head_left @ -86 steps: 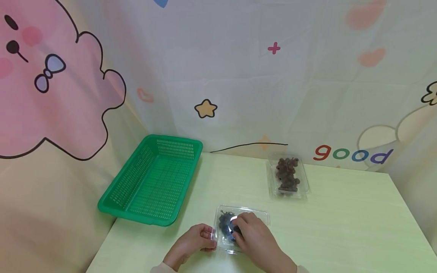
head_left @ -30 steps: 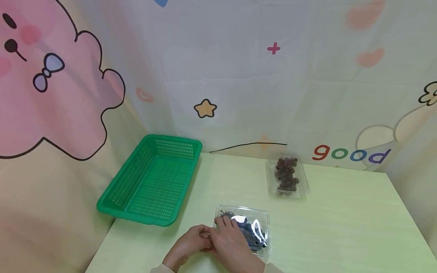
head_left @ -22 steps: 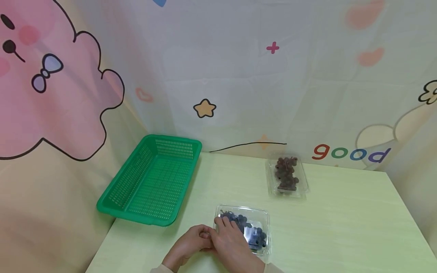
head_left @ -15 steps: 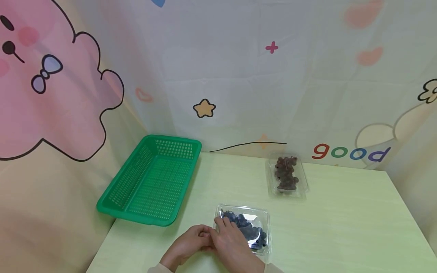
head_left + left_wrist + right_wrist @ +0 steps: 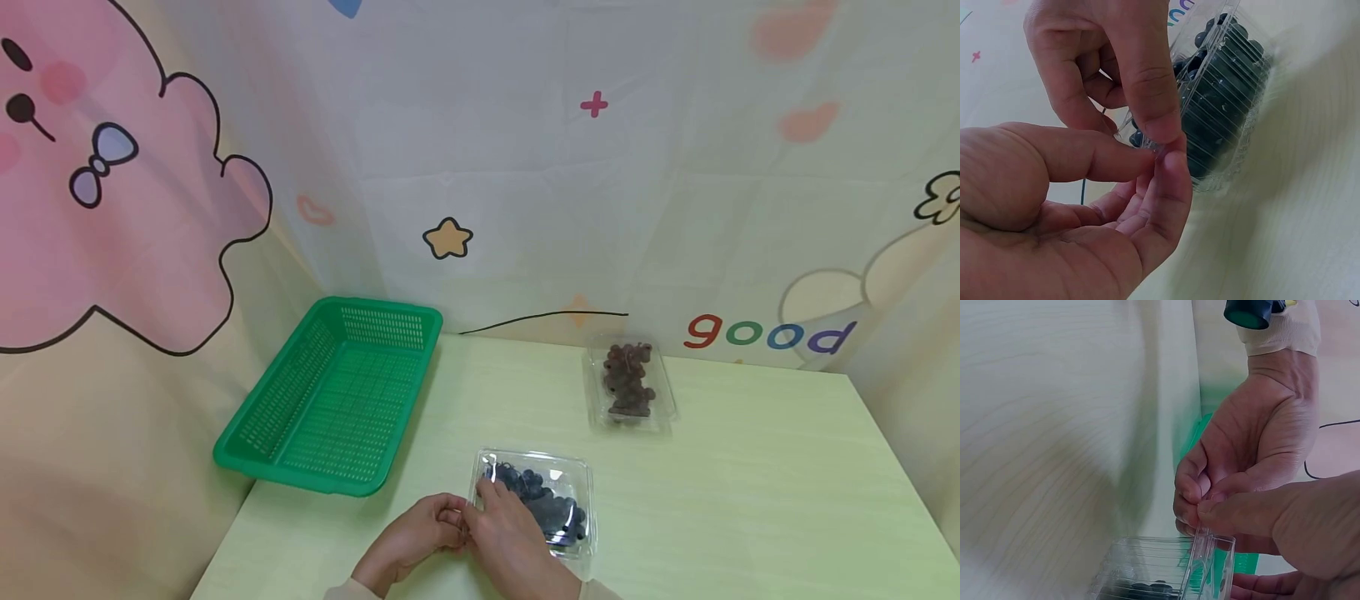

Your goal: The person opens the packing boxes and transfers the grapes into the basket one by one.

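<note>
A clear plastic clamshell box (image 5: pixel 572 473) of dark grapes (image 5: pixel 551 507) sits on the near part of the table, lid down over the bunch. At its left edge my left hand (image 5: pixel 412 535) pinches the rim between thumb and fingertips, as the left wrist view shows up close. My right hand (image 5: pixel 513 546) reaches across the box's near left corner, its thumb pressed at the same stretch of rim and its fingers bent over the lid. In the right wrist view the thumb and fingertips meet on the box's ridged edge (image 5: pixel 1200 565). Part of the bunch is hidden beneath the right hand.
A green mesh basket (image 5: pixel 423 387) stands at the left. Toward the back right lies a second clear box (image 5: pixel 662 408) with reddish-brown grapes (image 5: pixel 628 379). Behind the table hangs a printed curtain (image 5: pixel 525 208).
My right hand has slid left from the top of the lid to the rim beside my left hand. Over the last second the reflections on the lid shift and my right fingers move slightly.
</note>
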`<action>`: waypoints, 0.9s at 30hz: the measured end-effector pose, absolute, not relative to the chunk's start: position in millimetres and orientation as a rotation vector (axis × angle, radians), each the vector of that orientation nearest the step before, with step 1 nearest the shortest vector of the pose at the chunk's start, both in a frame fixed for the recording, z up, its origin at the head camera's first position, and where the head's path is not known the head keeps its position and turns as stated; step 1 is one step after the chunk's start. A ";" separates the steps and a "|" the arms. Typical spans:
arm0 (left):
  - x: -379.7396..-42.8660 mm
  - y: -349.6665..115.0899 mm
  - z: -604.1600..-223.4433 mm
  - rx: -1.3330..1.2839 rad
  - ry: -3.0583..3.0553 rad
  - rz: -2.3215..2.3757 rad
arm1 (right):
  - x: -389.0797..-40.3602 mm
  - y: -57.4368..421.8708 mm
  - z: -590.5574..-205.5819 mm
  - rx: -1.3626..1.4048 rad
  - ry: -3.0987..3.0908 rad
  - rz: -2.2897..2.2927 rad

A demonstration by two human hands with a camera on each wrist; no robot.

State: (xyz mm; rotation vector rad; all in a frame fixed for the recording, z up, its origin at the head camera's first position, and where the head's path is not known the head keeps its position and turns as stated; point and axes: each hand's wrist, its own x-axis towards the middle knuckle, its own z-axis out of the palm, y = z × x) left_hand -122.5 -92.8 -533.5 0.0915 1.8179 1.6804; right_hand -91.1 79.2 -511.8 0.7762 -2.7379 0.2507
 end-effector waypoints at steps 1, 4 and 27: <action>-122.6 -92.8 -533.9 0.091 1.816 1.682 | -90.7 79.0 -511.9 0.773 -2.736 0.259; -123.2 -92.6 -536.3 0.079 1.809 1.680 | -89.6 78.1 -512.2 0.760 -2.742 0.285; -121.3 -91.9 -540.0 0.063 1.776 1.738 | -88.1 74.4 -514.4 0.779 -2.671 0.220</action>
